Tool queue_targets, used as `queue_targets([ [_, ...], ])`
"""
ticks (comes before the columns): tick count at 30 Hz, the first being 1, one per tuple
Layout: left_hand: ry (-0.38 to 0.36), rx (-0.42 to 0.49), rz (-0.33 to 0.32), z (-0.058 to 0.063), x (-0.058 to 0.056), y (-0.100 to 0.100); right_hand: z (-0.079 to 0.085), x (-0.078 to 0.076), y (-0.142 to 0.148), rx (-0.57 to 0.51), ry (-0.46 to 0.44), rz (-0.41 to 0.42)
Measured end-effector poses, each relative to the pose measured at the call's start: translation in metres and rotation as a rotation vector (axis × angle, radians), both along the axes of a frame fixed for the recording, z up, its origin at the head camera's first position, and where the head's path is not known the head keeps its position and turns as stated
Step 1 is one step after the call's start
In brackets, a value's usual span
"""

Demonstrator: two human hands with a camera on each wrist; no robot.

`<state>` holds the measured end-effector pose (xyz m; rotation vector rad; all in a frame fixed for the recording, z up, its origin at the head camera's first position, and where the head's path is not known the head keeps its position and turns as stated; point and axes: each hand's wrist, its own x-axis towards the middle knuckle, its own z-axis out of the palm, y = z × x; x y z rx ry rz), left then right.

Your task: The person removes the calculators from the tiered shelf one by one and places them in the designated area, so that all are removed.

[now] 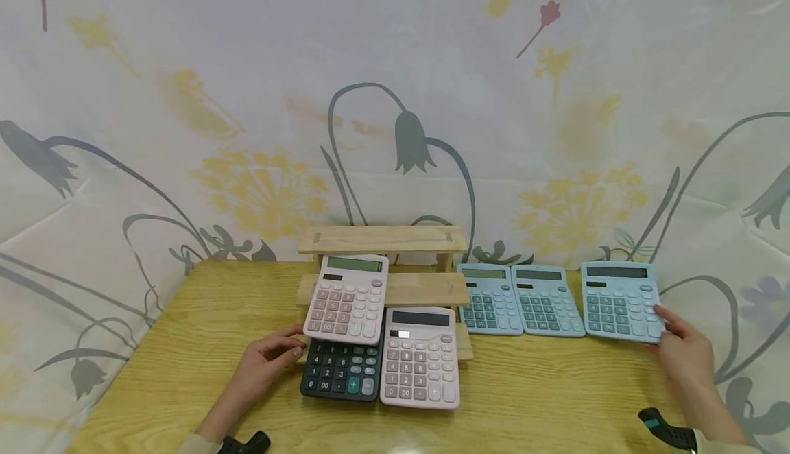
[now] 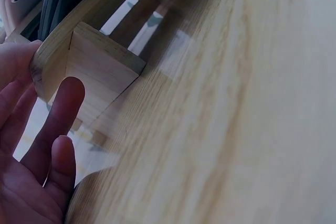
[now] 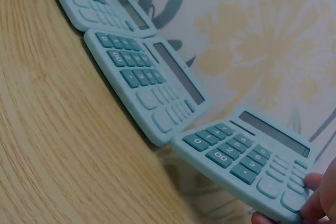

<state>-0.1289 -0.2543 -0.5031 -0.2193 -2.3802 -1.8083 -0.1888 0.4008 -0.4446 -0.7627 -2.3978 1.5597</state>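
Note:
My right hand (image 1: 685, 351) pinches the lower right edge of a light blue calculator (image 1: 620, 303). In the right wrist view that calculator (image 3: 247, 163) is tilted, its right side raised off the wooden table. Two matching calculators, one in the middle (image 1: 546, 303) and one at the left (image 1: 490, 303), lie side by side to its left. My left hand (image 1: 265, 368) is at the left end of a stepped wooden stand (image 1: 382, 238). In the left wrist view its fingers (image 2: 68, 98) are spread and one fingertip touches the stand's end.
A pink calculator (image 1: 345, 300) leans on the stand above a black calculator (image 1: 342, 372), covering its top. Another pink calculator (image 1: 420, 358) stands in front of the lower step. Behind the table (image 1: 524, 392) hangs a flowered cloth (image 1: 247, 84).

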Motion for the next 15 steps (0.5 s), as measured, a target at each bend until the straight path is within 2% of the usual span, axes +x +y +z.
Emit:
queue_targets([
  [7, -0.019, 0.001, 0.004, 0.001, 0.001, 0.001, -0.002, -0.002, 0.001, -0.003, -0.02, -0.009],
  [15, -0.045, 0.001, 0.014, 0.002, 0.001, 0.002, -0.009, -0.006, -0.002, 0.037, -0.023, -0.092],
])
